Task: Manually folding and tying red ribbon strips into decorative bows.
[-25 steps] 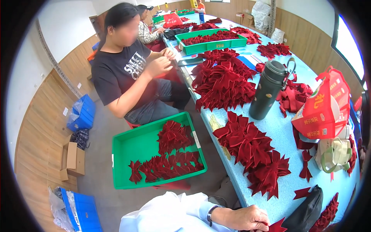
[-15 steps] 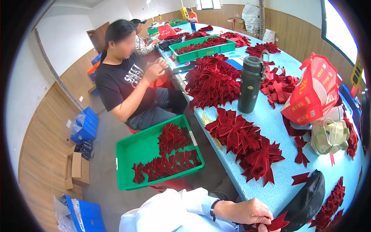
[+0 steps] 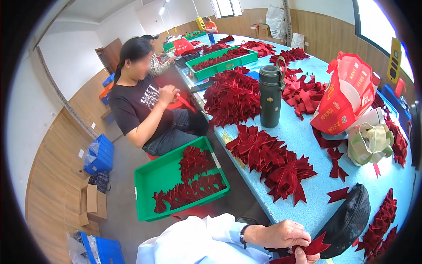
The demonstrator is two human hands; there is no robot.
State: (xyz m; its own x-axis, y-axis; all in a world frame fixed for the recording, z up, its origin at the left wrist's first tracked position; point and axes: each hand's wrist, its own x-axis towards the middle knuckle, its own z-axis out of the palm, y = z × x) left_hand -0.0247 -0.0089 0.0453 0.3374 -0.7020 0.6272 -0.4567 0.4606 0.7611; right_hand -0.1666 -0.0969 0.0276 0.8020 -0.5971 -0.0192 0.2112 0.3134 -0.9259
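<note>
Right hand (image 3: 303, 258) now shows at the near edge, unlike the first frame; at left, a co-worker's hands (image 3: 169, 94) now hold a loose red strip (image 3: 188, 104). Blue table (image 3: 321, 182) stretches near to far. Green tray (image 3: 156, 177) with red bows (image 3: 191, 192) sits left of it. Red bag (image 3: 345, 94) stands on table's right side. Bow heap (image 3: 272, 160) lies beyond the left hand (image 3: 285, 233). Black mesh pouch (image 3: 347, 224) just right of wearer's hands. Dark green bottle (image 3: 270, 99) farther off. Left hand closed, pinching red ribbon (image 3: 317, 246), near; right hand grips it too, partly cut off.
</note>
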